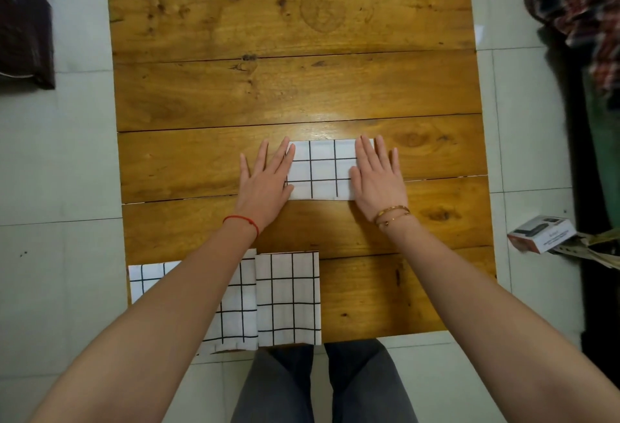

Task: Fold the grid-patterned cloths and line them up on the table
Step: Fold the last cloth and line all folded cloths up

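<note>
Head view: flat left hand [265,184] and right hand [377,177] flank folded cloth [322,170] edges.

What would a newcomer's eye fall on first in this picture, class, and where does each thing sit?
First, the two flat hands, left hand and right hand, pressing the ends of a folded grid-patterned cloth at the middle of the wooden table. Next, the folded grid cloths along the table's near edge: one lies in full view, with more to its left, partly hidden by the left forearm.
</note>
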